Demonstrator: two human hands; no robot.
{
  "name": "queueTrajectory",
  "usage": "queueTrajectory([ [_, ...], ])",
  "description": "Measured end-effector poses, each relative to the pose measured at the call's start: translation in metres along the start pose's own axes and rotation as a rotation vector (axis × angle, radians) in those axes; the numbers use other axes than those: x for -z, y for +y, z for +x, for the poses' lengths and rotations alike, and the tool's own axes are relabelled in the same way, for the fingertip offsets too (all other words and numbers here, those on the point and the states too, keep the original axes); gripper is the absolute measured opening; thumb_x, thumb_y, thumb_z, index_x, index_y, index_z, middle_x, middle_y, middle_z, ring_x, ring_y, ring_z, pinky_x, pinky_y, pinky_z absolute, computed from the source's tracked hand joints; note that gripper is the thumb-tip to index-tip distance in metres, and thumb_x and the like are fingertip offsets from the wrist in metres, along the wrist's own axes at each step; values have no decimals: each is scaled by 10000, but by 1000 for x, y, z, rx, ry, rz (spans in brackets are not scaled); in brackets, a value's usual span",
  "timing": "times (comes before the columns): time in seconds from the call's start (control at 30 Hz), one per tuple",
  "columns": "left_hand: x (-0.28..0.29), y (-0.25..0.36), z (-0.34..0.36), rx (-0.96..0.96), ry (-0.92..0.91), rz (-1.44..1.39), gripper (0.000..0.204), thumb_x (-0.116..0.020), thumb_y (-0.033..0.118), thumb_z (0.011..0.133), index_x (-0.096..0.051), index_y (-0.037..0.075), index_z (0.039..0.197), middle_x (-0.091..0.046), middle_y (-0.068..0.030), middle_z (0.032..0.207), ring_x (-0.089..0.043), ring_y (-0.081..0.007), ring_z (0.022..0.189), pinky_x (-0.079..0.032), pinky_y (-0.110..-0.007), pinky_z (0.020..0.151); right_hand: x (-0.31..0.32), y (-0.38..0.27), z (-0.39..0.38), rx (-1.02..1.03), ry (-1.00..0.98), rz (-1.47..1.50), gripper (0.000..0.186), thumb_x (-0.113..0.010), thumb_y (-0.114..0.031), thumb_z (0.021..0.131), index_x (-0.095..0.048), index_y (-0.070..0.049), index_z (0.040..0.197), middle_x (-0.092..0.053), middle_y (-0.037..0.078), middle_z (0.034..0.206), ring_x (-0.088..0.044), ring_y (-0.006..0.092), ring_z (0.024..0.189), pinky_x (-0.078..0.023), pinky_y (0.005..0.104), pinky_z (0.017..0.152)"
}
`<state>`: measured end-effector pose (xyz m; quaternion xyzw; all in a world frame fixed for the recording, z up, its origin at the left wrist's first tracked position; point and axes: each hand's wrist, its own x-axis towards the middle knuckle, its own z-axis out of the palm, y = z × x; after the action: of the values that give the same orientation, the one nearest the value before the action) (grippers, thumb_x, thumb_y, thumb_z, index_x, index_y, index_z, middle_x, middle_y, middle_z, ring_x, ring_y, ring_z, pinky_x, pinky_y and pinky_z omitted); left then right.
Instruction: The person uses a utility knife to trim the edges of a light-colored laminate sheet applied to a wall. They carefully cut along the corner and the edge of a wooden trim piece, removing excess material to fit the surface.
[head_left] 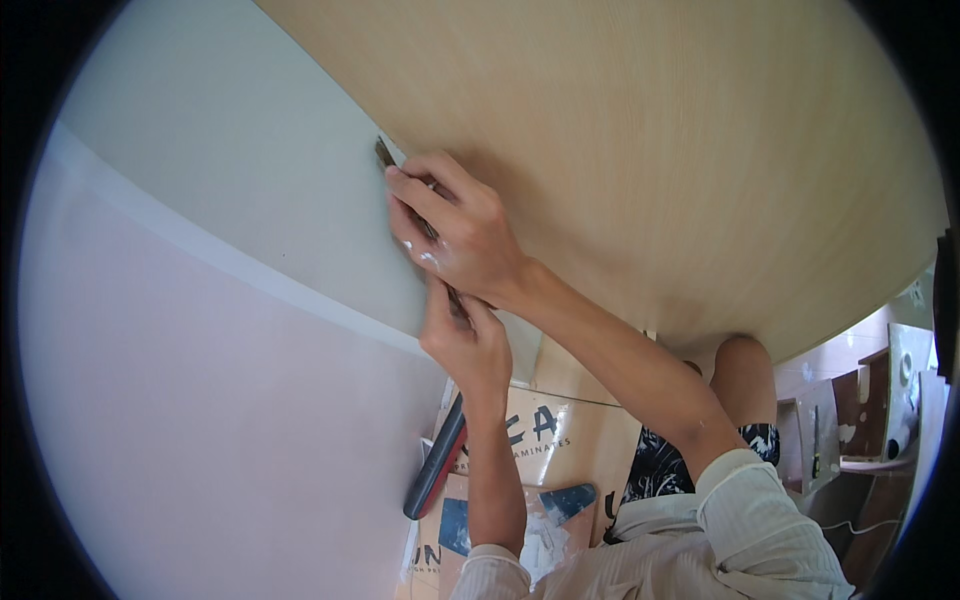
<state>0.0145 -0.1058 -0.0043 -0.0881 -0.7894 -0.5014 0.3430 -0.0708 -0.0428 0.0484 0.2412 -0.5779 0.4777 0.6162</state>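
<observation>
My right hand (pixel 455 225) is closed around a slim, dark stick-like tool (pixel 384 153) with a brownish tip. I cannot make out its exact kind. The tip meets the seam where a wood-grain panel (pixel 650 130) borders a pale grey-white strip (pixel 230 150). White smears mark the fingers of this hand. Just below it, my left hand (pixel 468 345) pinches the lower part of the same tool. Most of the tool's length is hidden by my fingers.
A pinkish-white wall (pixel 200 400) fills the lower left. Below my hands lie printed cardboard (pixel 545 440), a black-and-red long object (pixel 436 460) and a white-smeared piece with blue corners (pixel 568 500). Open wooden boxes or drawers (pixel 815 435) stand at the right.
</observation>
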Motion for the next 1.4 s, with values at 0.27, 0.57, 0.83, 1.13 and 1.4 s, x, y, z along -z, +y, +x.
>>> queueTrajectory([
  [0.27,15,17,-4,67,-90,-68,447,-528,-110,904,-591,-113,1346,-728,-194,936,-695,-190,737,-558,-299,695,-8,1,1,-63,7,35,197,-691,100,745,-669,47,934,-610,105,947,-649,241,699,-538,358,596],
  [0.57,71,61,37,-583,-3,681,458,-584,-54,833,-715,48,1260,-692,-105,1059,-605,-281,926,-498,-404,792,20,-1,-17,-125,-106,14,202,-756,80,809,-704,43,1001,-631,117,969,-674,209,727,-561,322,614],
  [0.83,40,68,111,-831,-53,1495,572,-645,344,973,-532,214,1519,-516,-35,1309,-420,-266,1214,-326,-464,972,52,-1,-12,-55,-100,-55,206,-757,87,810,-703,45,1004,-633,110,973,-687,201,734,-578,311,623],
  [1.13,46,64,118,-1002,-82,1804,513,-625,387,991,-551,232,1474,-523,3,1240,-470,-202,1146,-371,-433,890,68,-3,-13,-181,-77,61,338,-720,107,805,-644,46,1129,-611,122,987,-652,228,713,-543,354,611],
  [1.4,46,92,150,-1111,-324,1647,352,-674,310,945,-623,228,1283,-561,-4,1143,-505,-207,1027,-370,-424,813,60,-4,-10,-336,-58,168,244,-692,95,867,-655,15,1095,-661,123,976,-661,222,729,-544,333,611],
])
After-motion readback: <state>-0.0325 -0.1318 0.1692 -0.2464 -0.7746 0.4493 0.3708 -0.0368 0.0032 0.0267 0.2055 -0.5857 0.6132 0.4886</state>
